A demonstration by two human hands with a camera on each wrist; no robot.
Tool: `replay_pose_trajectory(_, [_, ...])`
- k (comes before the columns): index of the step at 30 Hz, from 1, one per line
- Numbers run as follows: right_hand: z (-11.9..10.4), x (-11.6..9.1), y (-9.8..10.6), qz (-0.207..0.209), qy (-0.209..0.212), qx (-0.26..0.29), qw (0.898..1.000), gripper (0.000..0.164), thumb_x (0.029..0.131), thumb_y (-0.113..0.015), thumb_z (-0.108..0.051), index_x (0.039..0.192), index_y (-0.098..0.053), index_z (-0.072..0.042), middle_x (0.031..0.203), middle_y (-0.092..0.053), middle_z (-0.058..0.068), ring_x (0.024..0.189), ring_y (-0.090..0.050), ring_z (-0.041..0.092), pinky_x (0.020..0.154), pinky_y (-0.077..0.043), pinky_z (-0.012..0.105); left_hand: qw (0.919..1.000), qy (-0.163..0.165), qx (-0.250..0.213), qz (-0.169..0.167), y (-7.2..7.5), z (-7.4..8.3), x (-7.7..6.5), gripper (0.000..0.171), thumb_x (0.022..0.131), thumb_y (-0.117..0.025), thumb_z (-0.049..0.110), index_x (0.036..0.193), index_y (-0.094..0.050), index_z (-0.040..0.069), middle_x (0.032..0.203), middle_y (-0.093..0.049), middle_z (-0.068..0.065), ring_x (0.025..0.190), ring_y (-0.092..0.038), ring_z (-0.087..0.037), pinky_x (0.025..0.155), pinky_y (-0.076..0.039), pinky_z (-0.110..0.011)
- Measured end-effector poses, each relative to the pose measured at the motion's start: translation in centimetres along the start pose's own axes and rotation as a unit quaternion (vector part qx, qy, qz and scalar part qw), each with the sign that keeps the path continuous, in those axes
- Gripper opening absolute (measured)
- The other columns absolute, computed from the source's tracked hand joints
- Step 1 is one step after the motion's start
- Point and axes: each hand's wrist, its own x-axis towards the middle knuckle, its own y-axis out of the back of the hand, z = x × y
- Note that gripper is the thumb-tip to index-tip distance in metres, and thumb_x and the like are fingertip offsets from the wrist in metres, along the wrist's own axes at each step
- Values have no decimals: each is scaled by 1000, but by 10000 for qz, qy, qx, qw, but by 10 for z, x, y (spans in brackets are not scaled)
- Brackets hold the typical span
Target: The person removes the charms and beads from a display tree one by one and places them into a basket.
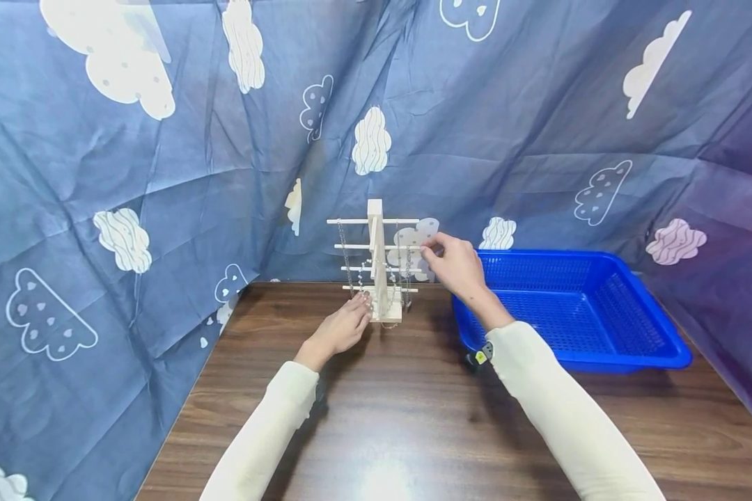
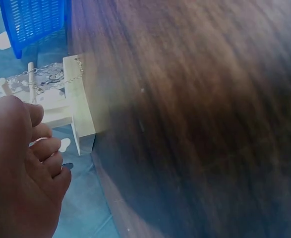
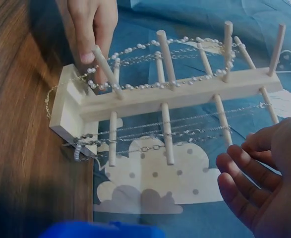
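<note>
A pale wooden jewelry stand [image 1: 376,264] with several crosswise pegs is upright on the table. A pearl necklace [image 3: 150,86] loops over pegs on one side, and thin chain necklaces [image 3: 185,131] hang on the other. My left hand [image 1: 345,323] is low by the base, its fingers extended loosely beside the lowest peg and the pearls. My right hand [image 1: 457,264] is at the tip of the second peg from the top, thumb and index finger brought together; I cannot tell whether it pinches the peg or a thin chain.
A blue plastic basket [image 1: 682,348] stands on the wooden table [image 1: 413,417] to the right, close by my right forearm. Behind the stand hangs a blue cloth [image 1: 476,139] with a cloud pattern. A fine gold chain [image 3: 48,101] trails over the stand's base.
</note>
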Motion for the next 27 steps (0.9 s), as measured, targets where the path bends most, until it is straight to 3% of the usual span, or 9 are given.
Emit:
replay_pose_trajectory(7, [-5,1,-14,-157,-65,-213,9996,23,104,-66,-33,116,-78,-18,106,-82,4,89,-75,26,79,-60,49,9998,-119,110,-97,-8,0,3,52,116,-36,26,157,-47,-5,170,-36,-23,161,-31,-41,134,-28,-54])
replay_pose_trajectory(17, [-4,0,-38,62,-102,-542,9985,28,103,-67,-35,125,-81,-23,107,-83,9,92,-77,38,74,-61,56,9994,-102,251,-222,-15,1,4,52,116,-37,26,159,-45,-2,171,-36,-21,162,-32,-37,135,-28,-50])
replay_pose_trajectory(27, [-2,-2,-51,295,-503,18,9983,29,104,-69,-40,123,-81,-23,99,-83,2,89,-77,30,77,-59,50,9988,-84,340,-332,-21,1,4,51,115,-38,24,158,-47,-4,172,-33,-21,162,-31,-38,135,-28,-49])
